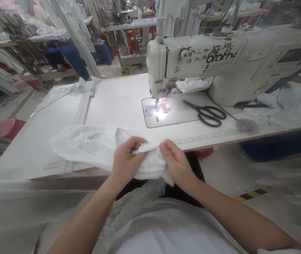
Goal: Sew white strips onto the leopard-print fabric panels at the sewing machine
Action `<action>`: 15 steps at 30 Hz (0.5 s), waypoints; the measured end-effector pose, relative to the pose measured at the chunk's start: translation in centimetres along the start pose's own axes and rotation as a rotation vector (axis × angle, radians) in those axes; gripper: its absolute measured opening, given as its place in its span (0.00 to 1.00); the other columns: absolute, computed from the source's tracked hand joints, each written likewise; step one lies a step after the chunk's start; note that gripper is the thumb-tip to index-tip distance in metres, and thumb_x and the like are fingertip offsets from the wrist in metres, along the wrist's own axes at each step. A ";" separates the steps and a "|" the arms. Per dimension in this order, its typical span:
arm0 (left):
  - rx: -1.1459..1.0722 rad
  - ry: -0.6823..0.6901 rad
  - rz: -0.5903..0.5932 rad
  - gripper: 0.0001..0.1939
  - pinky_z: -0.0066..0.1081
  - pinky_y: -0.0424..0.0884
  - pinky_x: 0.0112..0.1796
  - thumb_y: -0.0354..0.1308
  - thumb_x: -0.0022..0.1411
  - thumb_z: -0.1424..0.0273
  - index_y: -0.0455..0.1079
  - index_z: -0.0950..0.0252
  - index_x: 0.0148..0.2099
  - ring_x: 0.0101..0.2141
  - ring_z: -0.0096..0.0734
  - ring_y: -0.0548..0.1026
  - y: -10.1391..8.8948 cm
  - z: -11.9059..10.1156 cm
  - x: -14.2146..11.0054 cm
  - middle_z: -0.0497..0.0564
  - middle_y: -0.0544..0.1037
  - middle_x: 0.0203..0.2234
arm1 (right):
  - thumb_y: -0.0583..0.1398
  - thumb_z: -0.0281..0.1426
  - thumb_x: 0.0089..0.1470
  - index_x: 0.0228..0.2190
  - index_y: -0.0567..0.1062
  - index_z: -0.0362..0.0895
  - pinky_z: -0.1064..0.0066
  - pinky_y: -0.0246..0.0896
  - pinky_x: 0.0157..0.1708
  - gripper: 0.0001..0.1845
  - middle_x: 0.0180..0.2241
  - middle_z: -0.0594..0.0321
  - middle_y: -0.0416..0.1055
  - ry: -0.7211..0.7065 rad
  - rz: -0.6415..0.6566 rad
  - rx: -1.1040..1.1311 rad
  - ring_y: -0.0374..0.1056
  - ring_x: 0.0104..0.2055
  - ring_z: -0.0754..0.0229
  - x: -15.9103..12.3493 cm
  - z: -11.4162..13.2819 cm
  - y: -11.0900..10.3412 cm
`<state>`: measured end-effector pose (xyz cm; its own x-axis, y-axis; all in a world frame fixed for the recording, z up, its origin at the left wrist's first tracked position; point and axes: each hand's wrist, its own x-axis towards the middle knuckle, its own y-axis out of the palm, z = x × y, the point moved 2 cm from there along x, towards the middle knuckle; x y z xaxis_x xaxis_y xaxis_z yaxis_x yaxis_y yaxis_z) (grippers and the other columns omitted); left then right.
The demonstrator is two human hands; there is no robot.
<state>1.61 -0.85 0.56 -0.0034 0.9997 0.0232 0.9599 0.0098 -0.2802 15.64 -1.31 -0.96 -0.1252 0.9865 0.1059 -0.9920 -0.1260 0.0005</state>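
Note:
A piece of thin white fabric (100, 144) lies partly on the sewing table (113, 95) and hangs over its front edge. My left hand (128, 157) pinches a folded edge of it. My right hand (177, 160) grips the same edge a short way to the right, so a narrow fold stretches between both. Both hands are at the table's front edge, in front of the lit needle plate (152, 120). Above that plate stands the white sewing machine (187, 60), its presser foot (157, 105) apart from the fabric.
Black-handled scissors (210, 114) lie right of the needle. A ruler strip (206, 137) runs along the front edge. More white cloth (283, 104) is heaped at the right, and a white piece (80, 86) lies at the back left. Other sewing stations stand behind.

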 end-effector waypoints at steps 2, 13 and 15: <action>-0.364 -0.264 0.337 0.11 0.22 0.57 0.19 0.63 0.46 0.65 0.68 0.66 0.30 0.18 0.20 0.62 1.0 1.1 -1.5 0.44 0.67 0.18 | 0.49 0.37 0.59 0.22 0.58 0.45 0.75 0.48 0.22 0.16 0.19 0.71 0.52 -0.090 -0.014 -0.105 0.51 0.22 0.66 0.2 -0.9 0.1; -0.802 -0.512 0.274 0.14 0.25 0.68 0.33 0.64 0.52 0.69 0.68 0.64 0.41 0.30 0.26 0.72 -2.2 5.2 -3.8 0.48 0.73 0.31 | 0.50 0.31 0.57 0.25 0.65 0.45 0.67 0.53 0.30 0.10 0.24 0.63 0.61 -0.321 0.271 -0.518 0.57 0.28 0.59 -6.1 -7.5 -2.4; -0.758 -0.429 0.198 0.14 0.24 0.68 0.32 0.62 0.53 0.70 0.65 0.64 0.42 0.30 0.24 0.71 -2.9 5.0 -3.7 0.47 0.72 0.31 | 0.47 0.31 0.60 0.26 0.66 0.44 0.64 0.56 0.35 0.14 0.28 0.59 0.63 -0.065 0.439 -0.589 0.60 0.33 0.56 -6.5 -10.3 -2.2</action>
<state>-2.54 -4.50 -3.52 0.2231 0.9051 -0.3619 0.8811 -0.0284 0.4721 18.46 -6.33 -11.90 -0.5298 0.8475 0.0319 -0.6959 -0.4130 -0.5874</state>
